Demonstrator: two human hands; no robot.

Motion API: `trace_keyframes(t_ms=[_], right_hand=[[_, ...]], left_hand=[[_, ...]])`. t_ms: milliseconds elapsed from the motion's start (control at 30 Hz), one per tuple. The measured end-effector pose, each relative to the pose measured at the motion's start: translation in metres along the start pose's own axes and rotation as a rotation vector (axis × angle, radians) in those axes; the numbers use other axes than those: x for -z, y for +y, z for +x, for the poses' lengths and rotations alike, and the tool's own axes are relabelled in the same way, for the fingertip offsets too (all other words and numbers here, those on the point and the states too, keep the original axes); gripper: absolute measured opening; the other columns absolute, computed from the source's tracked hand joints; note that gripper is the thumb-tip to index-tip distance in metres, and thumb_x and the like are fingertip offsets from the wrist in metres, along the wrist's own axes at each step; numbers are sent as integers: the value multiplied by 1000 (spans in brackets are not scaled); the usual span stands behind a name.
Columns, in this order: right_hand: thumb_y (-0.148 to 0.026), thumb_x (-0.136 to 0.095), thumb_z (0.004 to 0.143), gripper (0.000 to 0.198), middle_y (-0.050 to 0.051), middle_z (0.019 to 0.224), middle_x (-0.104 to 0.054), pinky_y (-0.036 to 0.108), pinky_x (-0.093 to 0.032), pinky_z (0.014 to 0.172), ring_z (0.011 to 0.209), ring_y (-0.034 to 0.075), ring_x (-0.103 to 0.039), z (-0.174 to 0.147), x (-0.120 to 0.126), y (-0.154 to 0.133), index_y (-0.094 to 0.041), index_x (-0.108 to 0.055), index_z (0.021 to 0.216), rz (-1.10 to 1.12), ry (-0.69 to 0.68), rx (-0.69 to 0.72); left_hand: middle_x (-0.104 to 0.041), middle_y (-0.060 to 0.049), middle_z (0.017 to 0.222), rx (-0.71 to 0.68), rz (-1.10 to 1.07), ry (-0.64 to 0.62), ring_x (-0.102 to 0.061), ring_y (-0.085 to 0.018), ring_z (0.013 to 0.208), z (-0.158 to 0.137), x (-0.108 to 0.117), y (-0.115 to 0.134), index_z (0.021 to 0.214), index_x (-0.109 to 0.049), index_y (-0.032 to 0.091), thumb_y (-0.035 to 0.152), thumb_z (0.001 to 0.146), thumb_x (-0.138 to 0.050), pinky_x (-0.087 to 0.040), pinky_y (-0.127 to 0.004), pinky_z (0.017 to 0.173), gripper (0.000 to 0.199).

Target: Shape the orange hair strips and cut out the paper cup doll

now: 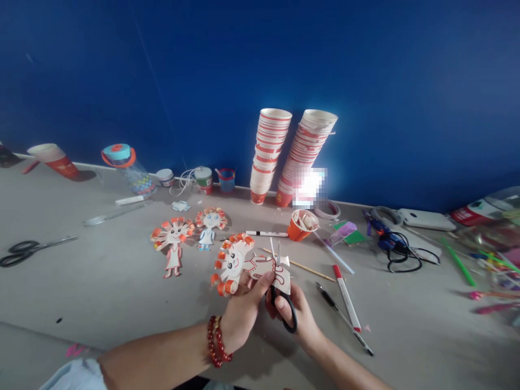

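Note:
My left hand [246, 309] pinches a paper doll [260, 266] by its body, thumb on top. The doll has a smiling face and curled orange-and-white strips round its head, and it lies sideways with its legs to the right. In my right hand [298, 314] is a pair of black-handled scissors [288, 317], fingers through the loops. The blades reach up across the paper at the drawn legs. Some uncut paper surrounds the feet. Two similar dolls lie flat to the left, one with a red-edged dress [173, 257], the other in blue [207, 235].
Two tall paper cup stacks [270, 157] lean near the blue wall. An orange cup of scraps [299, 230] stands before them. A red marker [347, 298] and a black pen [343, 317] lie at right. Other scissors [32, 250] lie far left; a glue gun [390, 238] with cord sits right.

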State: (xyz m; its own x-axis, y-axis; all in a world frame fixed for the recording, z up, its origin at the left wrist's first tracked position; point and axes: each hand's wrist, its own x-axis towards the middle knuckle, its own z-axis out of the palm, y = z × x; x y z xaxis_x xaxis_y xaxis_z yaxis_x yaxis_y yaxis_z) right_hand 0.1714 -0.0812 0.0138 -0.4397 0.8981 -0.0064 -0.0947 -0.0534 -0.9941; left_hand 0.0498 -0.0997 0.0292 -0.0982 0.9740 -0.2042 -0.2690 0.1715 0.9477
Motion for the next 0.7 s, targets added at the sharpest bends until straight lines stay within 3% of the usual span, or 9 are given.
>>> trace_keyframes(t_ms=[133,700], right_hand=[[-69,-59,69,56,-3,54,-47,21,-29,42,45,9,-37,0,2,1,-15,-53,78,2,4,4],[-69,-60,68,54,-3,50,-46,20,-28,42,43,8,-37,3,6,1,-16,-50,66,-45,16,1]], left_hand=[[-68,-3,87,38,-18,80,-61,-23,94,1,-3,0,83,-64,23,42,78,-63,-46,-31,84,20],[-67,-4,110,-22,-9,-12,-55,-24,110,6,3,4,100,-65,25,39,81,-60,-36,-34,101,24]])
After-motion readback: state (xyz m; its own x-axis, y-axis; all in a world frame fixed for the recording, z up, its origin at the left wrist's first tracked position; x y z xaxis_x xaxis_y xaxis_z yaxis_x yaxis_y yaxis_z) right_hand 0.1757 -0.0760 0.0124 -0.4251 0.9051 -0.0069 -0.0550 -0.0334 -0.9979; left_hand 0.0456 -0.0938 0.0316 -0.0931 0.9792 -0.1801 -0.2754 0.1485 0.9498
